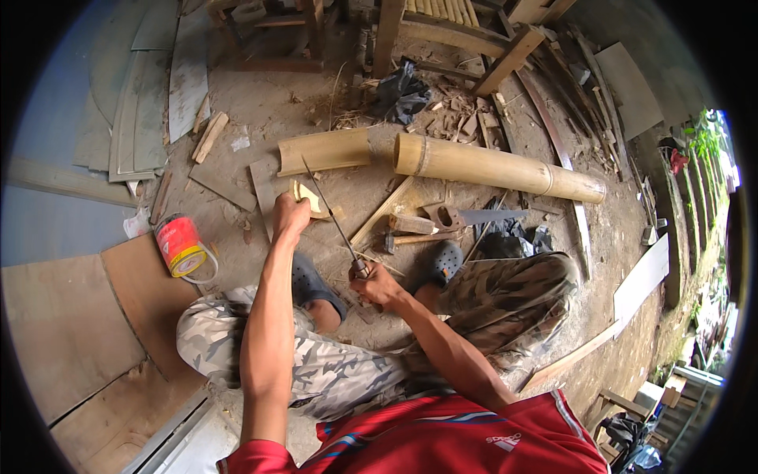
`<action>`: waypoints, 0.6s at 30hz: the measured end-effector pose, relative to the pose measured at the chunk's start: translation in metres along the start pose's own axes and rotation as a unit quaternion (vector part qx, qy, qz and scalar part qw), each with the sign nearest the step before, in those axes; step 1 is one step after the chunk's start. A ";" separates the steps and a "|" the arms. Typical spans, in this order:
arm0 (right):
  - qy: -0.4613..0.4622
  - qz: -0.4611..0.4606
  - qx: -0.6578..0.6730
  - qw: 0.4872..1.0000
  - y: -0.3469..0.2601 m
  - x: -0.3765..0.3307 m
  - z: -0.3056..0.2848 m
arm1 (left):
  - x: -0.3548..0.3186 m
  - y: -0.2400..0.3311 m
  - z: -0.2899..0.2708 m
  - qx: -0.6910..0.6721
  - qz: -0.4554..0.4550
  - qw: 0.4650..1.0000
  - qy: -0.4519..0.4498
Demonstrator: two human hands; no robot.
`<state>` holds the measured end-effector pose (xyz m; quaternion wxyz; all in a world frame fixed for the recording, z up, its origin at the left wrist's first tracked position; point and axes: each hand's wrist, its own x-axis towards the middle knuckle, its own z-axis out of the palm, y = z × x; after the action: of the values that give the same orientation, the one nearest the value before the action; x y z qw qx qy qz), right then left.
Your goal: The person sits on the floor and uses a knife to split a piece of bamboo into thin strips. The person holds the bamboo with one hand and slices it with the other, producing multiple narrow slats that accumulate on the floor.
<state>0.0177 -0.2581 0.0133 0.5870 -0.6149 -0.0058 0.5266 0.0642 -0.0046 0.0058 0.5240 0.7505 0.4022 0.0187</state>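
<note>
My left hand (292, 215) is closed on a short, pale yellow bamboo piece (306, 194), whose lower part the fingers hide. In my right hand (380, 286), closed round its handle, is a long, narrow-bladed knife (335, 224). The blade slants up and to the left, its tip beyond the bamboo piece; whether the two touch, I cannot tell. Just past my left hand lies a split bamboo half (325, 150). To its right rests a thick, whole bamboo pole (497, 167).
A handsaw (474, 217), a hammer (418, 238) and a wood block (412, 224) lie beyond my right foot. At the left a red and yellow can (180, 245) is tipped over. Black plastic (401, 91), wood scraps and a wooden bench frame (458, 38) are at the far side.
</note>
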 end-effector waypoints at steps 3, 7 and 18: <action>-0.036 -0.016 0.043 0.998 0.005 0.003 -0.006 | 0.005 -0.002 0.004 0.022 0.006 1.000 0.002; -0.051 -0.014 0.065 0.996 0.004 0.002 -0.008 | 0.009 -0.002 0.008 0.011 0.001 1.000 -0.010; -0.082 -0.018 0.131 0.988 0.010 0.004 -0.006 | 0.007 0.001 0.005 0.041 0.024 0.999 0.002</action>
<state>0.0172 -0.2628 0.0013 0.6695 -0.4868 0.0042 0.5611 0.0722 -0.0042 0.0012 0.4916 0.7806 0.3856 0.0170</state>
